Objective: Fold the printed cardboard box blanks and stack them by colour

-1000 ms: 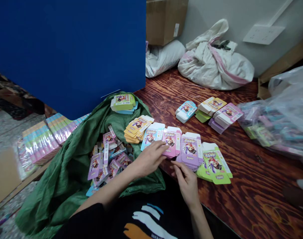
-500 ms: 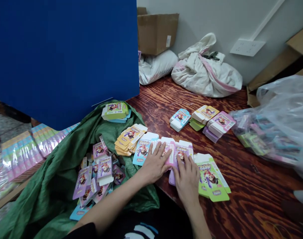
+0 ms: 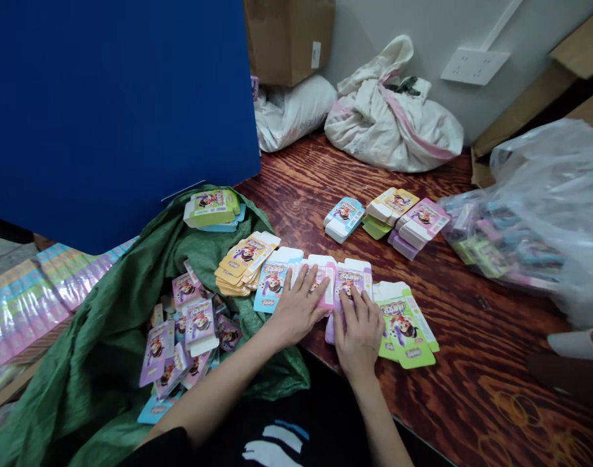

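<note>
Several stacks of flat printed cartons lie in a row near the table's front edge. My left hand (image 3: 299,308) rests with spread fingers on the pink cartons (image 3: 327,272), beside the blue cartons (image 3: 273,285). On the purple cartons (image 3: 353,275) lie the fingers of my right hand (image 3: 359,327), slightly apart and flat. Green cartons (image 3: 408,327) are fanned out just right of it. Yellow cartons (image 3: 245,259) form a pile at the row's left end. A green sack (image 3: 111,331) on the left holds many loose cartons (image 3: 199,324) in mixed colours.
Behind the row stand small stacks: blue (image 3: 344,217), yellow (image 3: 392,202) and pink (image 3: 425,219). A clear plastic bag (image 3: 510,240) of cartons is at the right, a cup (image 3: 576,344) and rubber bands (image 3: 518,412) nearer. White sacks (image 3: 394,123) and a blue panel (image 3: 116,110) are further back.
The view has shifted, so most things appear slightly higher and further left. Both hands stay on the same stacks, with the right hand's fingers a little lower on the purple cartons.
</note>
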Motion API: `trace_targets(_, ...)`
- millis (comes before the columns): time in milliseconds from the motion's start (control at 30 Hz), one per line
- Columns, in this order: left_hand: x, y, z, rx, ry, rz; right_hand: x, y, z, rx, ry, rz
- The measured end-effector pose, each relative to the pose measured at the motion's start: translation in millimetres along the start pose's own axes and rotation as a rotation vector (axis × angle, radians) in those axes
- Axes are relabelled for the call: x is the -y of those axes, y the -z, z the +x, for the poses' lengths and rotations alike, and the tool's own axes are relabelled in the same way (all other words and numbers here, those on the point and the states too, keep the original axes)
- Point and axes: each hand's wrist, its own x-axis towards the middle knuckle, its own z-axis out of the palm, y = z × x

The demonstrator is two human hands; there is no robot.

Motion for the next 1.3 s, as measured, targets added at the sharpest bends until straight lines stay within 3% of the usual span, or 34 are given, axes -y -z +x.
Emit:
trace_targets(900,2,2.9,1,0.037,-0.013,0.040,2,1,2,-0.053,0.019,0.003)
trace_targets(1100,-1,4.6,2,0.020,-0.001,0.032,-4,27,8,-0.055,-0.032,0.224)
trace_targets(1300,0,15.4,5,0.098,0.000,-0.007,-36,58,17,-0.145,-0.141,0.279)
